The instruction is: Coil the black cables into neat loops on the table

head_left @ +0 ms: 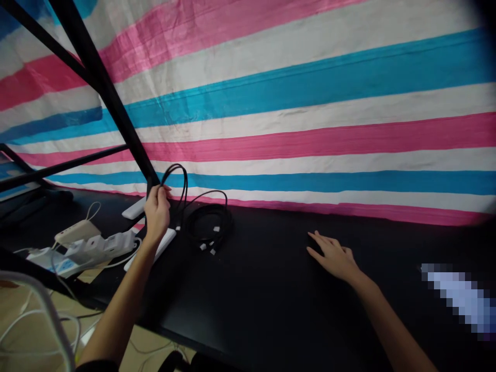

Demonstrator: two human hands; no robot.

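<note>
My left hand (157, 209) is raised a little above the black table (271, 289), fingers closed on a loop of black cable (180, 186). The rest of that cable lies in a coil (209, 225) just right of the hand, with several small white connector ends hanging or lying by it. My right hand (333, 256) rests flat on the table to the right, fingers stretched out and apart, holding nothing.
A black metal frame post (104, 88) slants down to the table by my left hand. White power strips and chargers (89, 245) crowd the left table edge, and a flat white device (163, 243) lies under my left wrist. A striped pink, blue and white cloth (310, 103) hangs behind.
</note>
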